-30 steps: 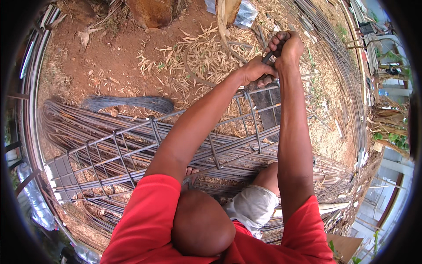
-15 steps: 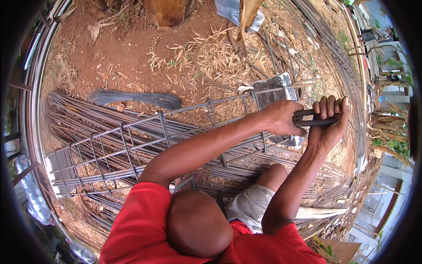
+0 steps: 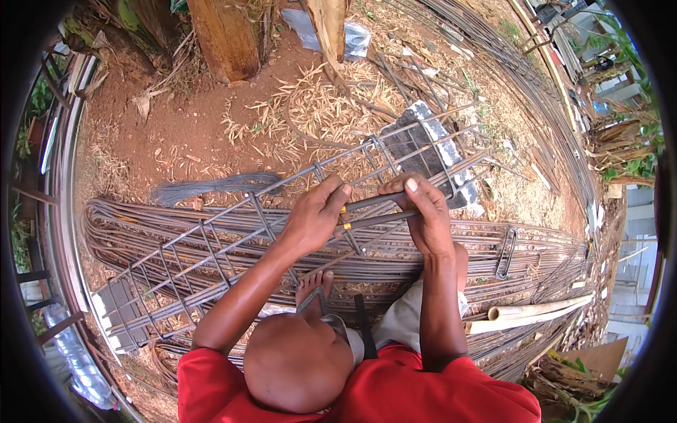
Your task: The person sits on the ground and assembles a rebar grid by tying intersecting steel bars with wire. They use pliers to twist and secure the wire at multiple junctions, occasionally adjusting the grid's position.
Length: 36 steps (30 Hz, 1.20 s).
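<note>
Between my hands is a two-handled tool [image 3: 381,213] with long dark handles and yellow bits, held above the cage; its head is hidden. My left hand [image 3: 310,220] is closed around the yellow-marked end. My right hand [image 3: 429,211] grips the other end, thumb on top. Below them a rebar cage [image 3: 257,204] of long bars and rectangular stirrups runs slantwise, its right end on a dark, white-edged block [image 3: 405,144]. Another such block [image 3: 121,314] is at its left end. A loose stirrup [image 3: 501,259] lies right of my right hand.
Bent rebar [image 3: 116,217] lies bundled under the cage. Beyond it are a bundle of thin wire [image 3: 211,189] and dry leaves [image 3: 296,123]. A thick trunk [image 3: 229,42] stands at the back. Bamboo [image 3: 532,309] lies at right. My bare foot [image 3: 315,287] is beside the cage.
Both hands have moved left and nearer, from the cage's right end to over its bars, still with the tool between them. The view has shifted, bringing the loose stirrup into sight.
</note>
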{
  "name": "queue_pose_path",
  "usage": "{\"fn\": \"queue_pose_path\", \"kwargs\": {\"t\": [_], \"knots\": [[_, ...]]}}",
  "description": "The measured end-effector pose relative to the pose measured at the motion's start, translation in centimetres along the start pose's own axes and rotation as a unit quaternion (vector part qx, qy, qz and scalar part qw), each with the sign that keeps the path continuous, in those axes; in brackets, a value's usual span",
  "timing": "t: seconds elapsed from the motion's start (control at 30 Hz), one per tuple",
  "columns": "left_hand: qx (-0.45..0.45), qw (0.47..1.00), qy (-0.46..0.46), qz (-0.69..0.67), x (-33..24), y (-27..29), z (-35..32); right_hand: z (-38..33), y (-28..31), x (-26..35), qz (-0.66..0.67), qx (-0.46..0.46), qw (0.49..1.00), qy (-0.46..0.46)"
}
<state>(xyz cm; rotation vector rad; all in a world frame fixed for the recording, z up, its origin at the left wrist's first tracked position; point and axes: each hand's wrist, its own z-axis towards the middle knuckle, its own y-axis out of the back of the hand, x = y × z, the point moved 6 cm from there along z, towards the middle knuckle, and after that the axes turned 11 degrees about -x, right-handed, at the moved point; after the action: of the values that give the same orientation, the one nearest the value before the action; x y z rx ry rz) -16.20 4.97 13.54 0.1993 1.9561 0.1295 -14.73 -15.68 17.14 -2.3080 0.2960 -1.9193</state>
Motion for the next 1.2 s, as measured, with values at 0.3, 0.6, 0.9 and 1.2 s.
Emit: {"fn": "queue_pose_path", "kwargs": {"t": [0.3,0.6,0.9,1.2], "knots": [[-0.024,0.917,-0.302,0.259,-4.0,5.1,-7.2,-6.9,-6.0,-2.1,-0.324,0.332,0.873,-0.149],[-0.141,0.964,-0.176,-0.141,-0.8,12.9,-3.9,-11.3,-6.0,-8.3,-0.317,0.319,0.889,-0.088],[-0.278,0.926,-0.111,-0.232,3.9,16.9,-2.3,-10.2,-2.7,-6.2,-0.356,0.003,0.934,0.0],[-0.184,0.956,-0.226,-0.038,1.4,8.3,4.7,-9.7,-0.4,-7.1,-0.641,-0.133,0.724,0.218]]}}
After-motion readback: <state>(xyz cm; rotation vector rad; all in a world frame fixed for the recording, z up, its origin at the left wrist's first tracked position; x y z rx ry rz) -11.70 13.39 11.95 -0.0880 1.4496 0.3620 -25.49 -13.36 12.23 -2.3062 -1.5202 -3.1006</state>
